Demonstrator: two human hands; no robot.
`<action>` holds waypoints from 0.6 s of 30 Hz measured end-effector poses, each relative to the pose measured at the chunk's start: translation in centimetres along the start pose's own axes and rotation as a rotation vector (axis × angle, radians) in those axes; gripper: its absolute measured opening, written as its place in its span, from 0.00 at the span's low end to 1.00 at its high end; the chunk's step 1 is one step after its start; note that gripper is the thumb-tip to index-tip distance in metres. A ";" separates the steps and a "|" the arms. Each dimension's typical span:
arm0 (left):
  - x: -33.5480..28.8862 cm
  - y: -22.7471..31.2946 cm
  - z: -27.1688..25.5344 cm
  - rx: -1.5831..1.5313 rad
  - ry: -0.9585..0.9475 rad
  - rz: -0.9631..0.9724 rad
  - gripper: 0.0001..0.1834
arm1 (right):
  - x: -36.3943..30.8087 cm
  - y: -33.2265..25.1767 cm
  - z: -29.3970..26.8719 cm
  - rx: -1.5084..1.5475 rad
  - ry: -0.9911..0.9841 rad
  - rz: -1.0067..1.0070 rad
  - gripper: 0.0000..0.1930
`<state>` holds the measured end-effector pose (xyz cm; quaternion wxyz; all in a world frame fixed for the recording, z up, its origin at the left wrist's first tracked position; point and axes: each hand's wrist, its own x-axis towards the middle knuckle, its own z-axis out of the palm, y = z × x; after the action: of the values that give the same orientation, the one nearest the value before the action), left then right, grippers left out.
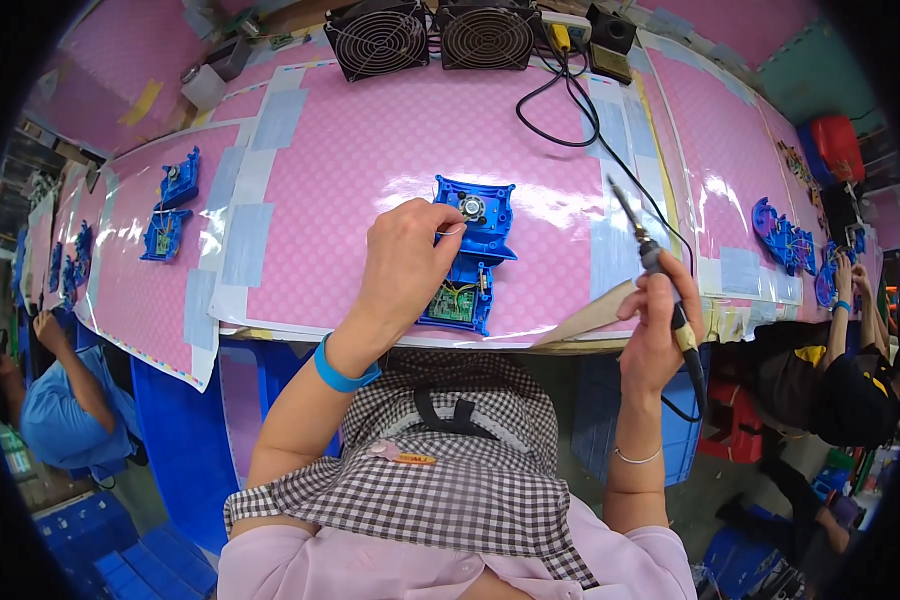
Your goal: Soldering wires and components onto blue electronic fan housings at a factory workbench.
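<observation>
Checked black-and-white apron fabric is filling the near edge, hiding the lap. The left hand is pinching a thin silvery wire, hard to make out, against the blue plastic housing lying on the pink dotted mat; a green circuit board is showing at the housing's near end. The right hand is gripping a soldering iron, tip raised, clear of the housing. Farther back, two round-grilled black fans are sitting at the mat's far edge.
</observation>
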<state>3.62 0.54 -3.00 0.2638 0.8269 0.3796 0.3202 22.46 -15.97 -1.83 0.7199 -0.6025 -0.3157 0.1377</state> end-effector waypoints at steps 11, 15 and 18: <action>-0.8 2.5 -0.9 0.070 0.141 0.184 0.06 | 2.2 -1.1 -5.0 -0.192 0.018 -0.094 0.09; -1.4 5.9 -0.7 0.158 -0.116 0.128 0.10 | 9.8 0.7 -12.1 -0.671 0.436 -0.432 0.06; -0.7 5.0 1.0 0.452 -0.306 0.368 0.16 | 15.9 3.5 -17.9 -0.974 0.470 -0.431 0.13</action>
<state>6.25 -3.10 -0.50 0.0656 0.9577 0.2414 0.1423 46.32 -19.89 -1.96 0.4223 -0.8008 -0.2898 -0.3104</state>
